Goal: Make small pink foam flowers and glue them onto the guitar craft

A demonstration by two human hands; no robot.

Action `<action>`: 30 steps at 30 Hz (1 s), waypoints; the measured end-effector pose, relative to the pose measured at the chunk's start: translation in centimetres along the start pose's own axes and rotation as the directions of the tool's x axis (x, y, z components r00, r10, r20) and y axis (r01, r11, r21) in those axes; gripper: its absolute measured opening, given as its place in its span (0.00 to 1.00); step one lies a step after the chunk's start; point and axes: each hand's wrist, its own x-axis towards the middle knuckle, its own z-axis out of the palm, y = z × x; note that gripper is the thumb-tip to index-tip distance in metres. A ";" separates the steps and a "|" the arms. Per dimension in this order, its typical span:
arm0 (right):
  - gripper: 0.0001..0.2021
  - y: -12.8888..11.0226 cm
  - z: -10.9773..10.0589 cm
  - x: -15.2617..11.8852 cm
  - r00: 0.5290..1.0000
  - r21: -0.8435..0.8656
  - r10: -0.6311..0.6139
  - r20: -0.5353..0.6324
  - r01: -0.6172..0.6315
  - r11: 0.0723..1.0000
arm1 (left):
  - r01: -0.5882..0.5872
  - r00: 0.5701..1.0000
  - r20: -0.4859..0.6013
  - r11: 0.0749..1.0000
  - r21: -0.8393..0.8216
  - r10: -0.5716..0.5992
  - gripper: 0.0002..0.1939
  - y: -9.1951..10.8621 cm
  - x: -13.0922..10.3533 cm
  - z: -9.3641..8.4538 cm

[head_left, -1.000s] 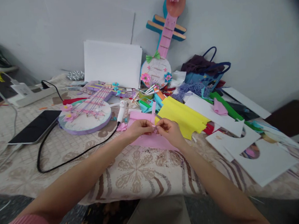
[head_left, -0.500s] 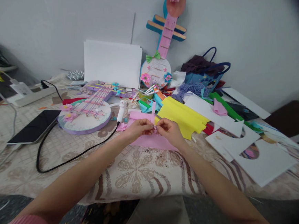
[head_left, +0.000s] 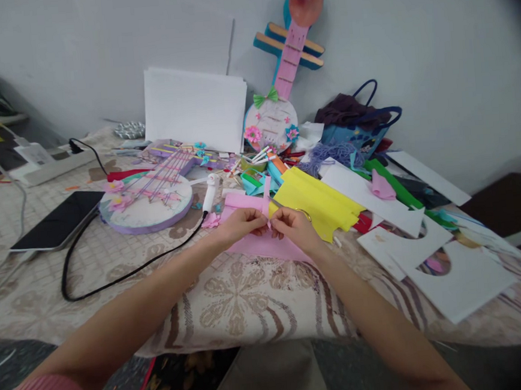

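Note:
Close together over a sheet of pink crepe paper, my left hand and my right hand pinch a narrow strip of pink paper between their fingertips. The strip stands up from the fingers; its lower end is hidden by them. Beside my right hand, partly under it, lies a pair of scissors with a yellow handle. Yellow crepe paper spreads just to the right. A white glue gun with a black cord rests left of the hands, near a pink paper flower.
A purple-edged, lute-like paper instrument and a phone lie at left. Another decorated instrument leans on the wall. White cut boards cover the right side, with a blue bag behind. A power strip stands far left.
The fingers have shifted slightly on the pink strip, still pinching it. More of the scissors' yellow handle now shows beside my right hand.

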 end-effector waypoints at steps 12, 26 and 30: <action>0.08 0.0 0.3 -0.1 0.999 0.035 0.001 -0.033 0.000 0.999 | -0.059 0.995 0.080 0.995 0.077 0.053 0.18 -0.2 0.2 -0.1; 0.07 0.1 0.4 -0.1 0.999 0.029 0.006 -0.046 -0.005 1.000 | -0.044 0.996 0.079 0.993 0.112 0.035 0.15 -0.4 0.2 -0.1; 0.07 -0.1 0.6 -0.2 0.998 0.032 0.023 -0.057 -0.021 0.999 | -0.055 0.996 0.075 0.991 0.121 0.046 0.11 -0.6 0.3 0.0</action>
